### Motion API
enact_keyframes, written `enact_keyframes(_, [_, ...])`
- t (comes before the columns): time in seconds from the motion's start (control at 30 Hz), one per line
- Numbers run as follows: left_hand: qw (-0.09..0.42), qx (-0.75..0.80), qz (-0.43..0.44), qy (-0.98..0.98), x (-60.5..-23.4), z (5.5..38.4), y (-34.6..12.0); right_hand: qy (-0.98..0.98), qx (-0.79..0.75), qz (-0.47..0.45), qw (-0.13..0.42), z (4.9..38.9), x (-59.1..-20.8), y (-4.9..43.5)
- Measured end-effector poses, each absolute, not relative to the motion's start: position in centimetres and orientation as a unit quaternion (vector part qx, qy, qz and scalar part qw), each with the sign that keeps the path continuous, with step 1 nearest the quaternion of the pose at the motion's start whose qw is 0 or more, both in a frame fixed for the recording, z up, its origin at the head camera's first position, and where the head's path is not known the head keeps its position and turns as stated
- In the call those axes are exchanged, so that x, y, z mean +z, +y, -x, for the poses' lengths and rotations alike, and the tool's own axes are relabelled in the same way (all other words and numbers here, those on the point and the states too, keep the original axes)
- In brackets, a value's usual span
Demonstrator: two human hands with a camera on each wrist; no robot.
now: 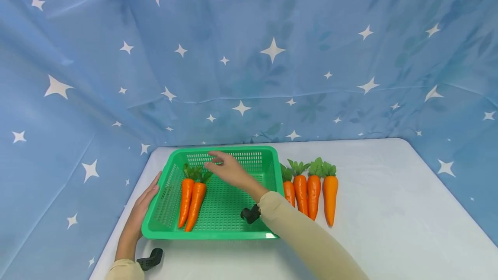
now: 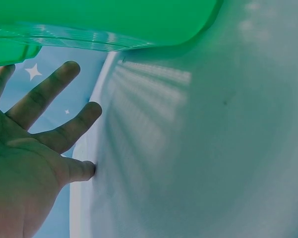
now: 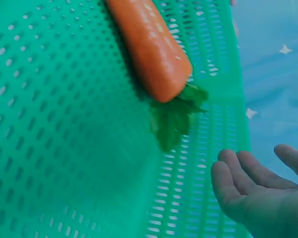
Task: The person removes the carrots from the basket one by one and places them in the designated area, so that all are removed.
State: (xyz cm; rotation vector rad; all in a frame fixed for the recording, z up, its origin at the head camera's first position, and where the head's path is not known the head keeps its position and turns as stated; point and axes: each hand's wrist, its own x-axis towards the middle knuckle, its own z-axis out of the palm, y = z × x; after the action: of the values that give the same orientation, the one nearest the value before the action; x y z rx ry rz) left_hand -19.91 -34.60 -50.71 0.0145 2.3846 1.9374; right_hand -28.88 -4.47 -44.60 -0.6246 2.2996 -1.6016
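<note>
A green plastic basket [image 1: 218, 235] with slotted walls stands on the white table. Two orange carrots with leafy tops lie side by side in its left part, a left carrot [image 1: 186, 200] and a right carrot [image 1: 196, 204]. My left hand [image 1: 142, 206] rests against the basket's left side; in the left wrist view its fingers [image 2: 72, 126] are spread and straight. Over the basket's inside, to the right of the carrot leaves, hovers my right hand [image 1: 229, 170], holding nothing. The right wrist view shows that hand [image 3: 263, 193] with loosely bent fingers, apart from the carrot [image 3: 151, 49].
Several more carrots [image 1: 314, 193] lie in a row on the table just right of the basket, the leftmost partly hidden by its rim. The white table [image 1: 389, 202] extends to the right. Behind it hangs a blue star-patterned cloth [image 1: 295, 72].
</note>
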Motion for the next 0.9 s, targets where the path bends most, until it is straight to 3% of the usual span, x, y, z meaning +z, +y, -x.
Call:
enact_keyframes(0.47, [0.038, 0.623, -0.005, 0.781, -50.2, 20.1, -34.6, 0.780, -0.555, 0.185, 0.222, 28.2, -46.4, -6.6])
enact_keyframes(0.9, [0.037, 0.616, 0.008, 0.787, -50.5, 19.9, -34.5, 0.772, -0.544, 0.204, 0.256, 27.9, -47.7, -7.7])
